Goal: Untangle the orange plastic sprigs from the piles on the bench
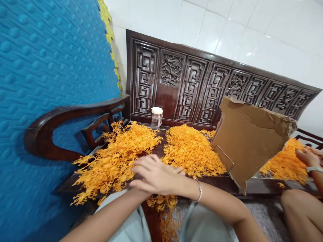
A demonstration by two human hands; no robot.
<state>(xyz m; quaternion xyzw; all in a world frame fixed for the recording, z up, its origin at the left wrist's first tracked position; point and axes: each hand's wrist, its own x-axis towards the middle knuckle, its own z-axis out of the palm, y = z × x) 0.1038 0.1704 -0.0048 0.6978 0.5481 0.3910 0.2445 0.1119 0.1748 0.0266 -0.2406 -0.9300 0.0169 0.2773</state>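
Observation:
My right hand [153,173], with a bracelet on its wrist, lies across my left wrist and hides most of the left hand. Its fingers are spread and point left, with nothing in them. Beneath it, only the fingers of my left hand [178,170] show on the right side. They look stretched out, and I see nothing held. Loose orange plastic flower pieces [121,144] are heaped left of my hands. A second orange heap [189,148] touches the area by my left fingertips. More orange pieces [169,225] hang below, between my knees.
A dark carved wooden bench [169,101] bears the heaps. A lidded clear bottle [156,119] stands at its back. A cardboard sheet [249,141] stands upright at right. Beyond it, another person's hand [308,156] is at an orange heap. Blue foam matting [58,67] covers the left.

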